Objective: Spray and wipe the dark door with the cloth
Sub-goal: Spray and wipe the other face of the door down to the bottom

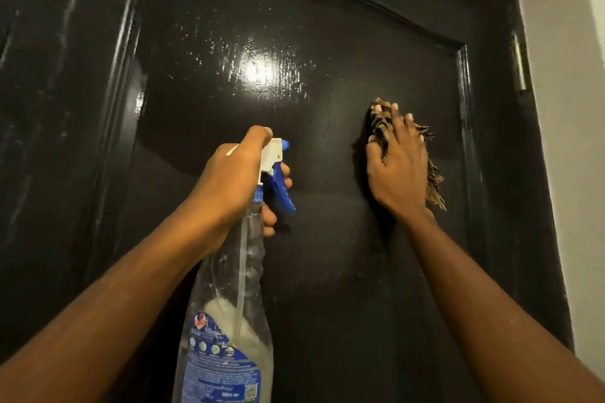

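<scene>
The dark door (82, 141) fills the view, glossy and hard, with a raised moulding that frames a recessed panel arched at the top; on the panel's upper left, fine droplets (226, 49) bead around a bright glare, so that patch looks sprayed and not yet wiped.

Below it, the left hand (235, 177) grips the neck of the spray bottle (229, 321), fingers curled round it and reaching the blue trigger (281, 190); the nozzle points at the door, close to it; the bottle is clear ribbed plastic with a blue label, holding only a little pale liquid low down.

To the right, the right hand (396, 170) lies flat with fingers spread and straight, pressing the cloth (379, 127) against the panel's right half; the cloth is a soft woven piece, striped dark and tan, bunched under the palm with a frayed fringe trailing at its right edge; the panel around it looks duller and drier than the beaded patch.

At the far right, a metal hinge (520, 65) sits on the door's edge beside a pale wall (573, 108).

The wiping step seems in hand, with spraying at the ready; the next move likely calls for firm strokes leftward and up into the wet patch before it runs.
</scene>
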